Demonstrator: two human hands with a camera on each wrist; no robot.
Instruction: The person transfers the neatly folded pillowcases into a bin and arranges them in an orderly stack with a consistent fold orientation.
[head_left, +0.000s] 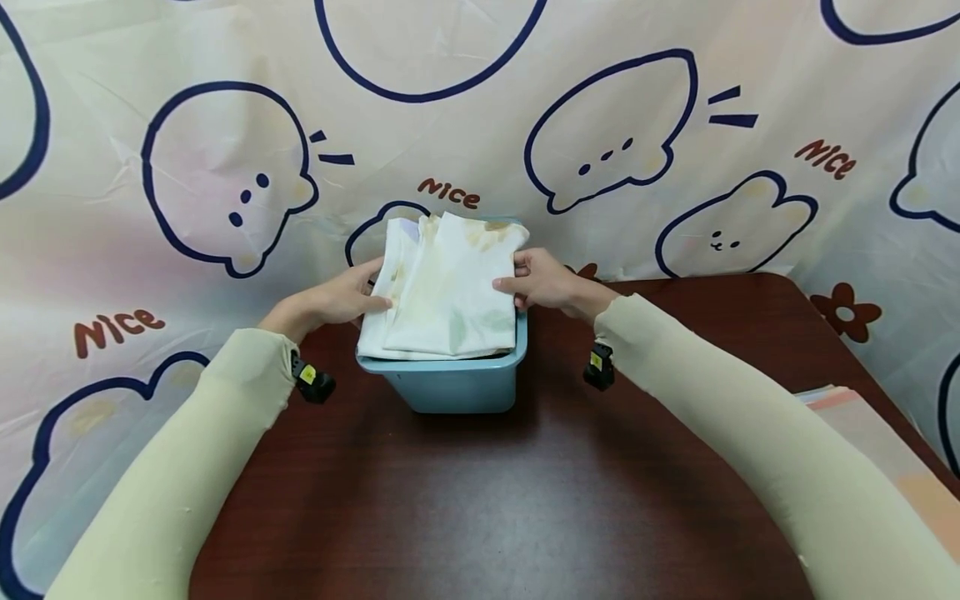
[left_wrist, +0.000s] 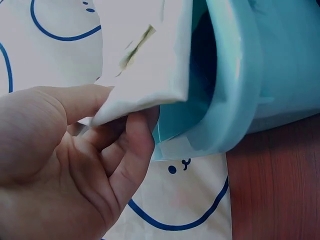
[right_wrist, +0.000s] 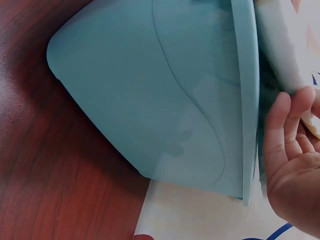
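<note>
A folded white cloth (head_left: 450,292) with faint yellow and green patches lies over the mouth of a light blue plastic bin (head_left: 457,387). My left hand (head_left: 337,296) pinches the cloth's left edge, thumb on top and fingers beneath, as the left wrist view shows at the cloth corner (left_wrist: 145,85). On the opposite side, my right hand (head_left: 543,279) grips the cloth's right edge with the thumb above. In the right wrist view, the curled fingers (right_wrist: 277,125) are at the cloth's underside, beside the bin's rim (right_wrist: 247,100). What lies inside the bin is mostly hidden.
The bin stands on a dark red-brown wooden table (head_left: 465,500), close to a patterned white curtain (head_left: 450,142) behind it. At the right table edge lies a stack of pastel sheets or fabric (head_left: 862,425), partly behind my right sleeve.
</note>
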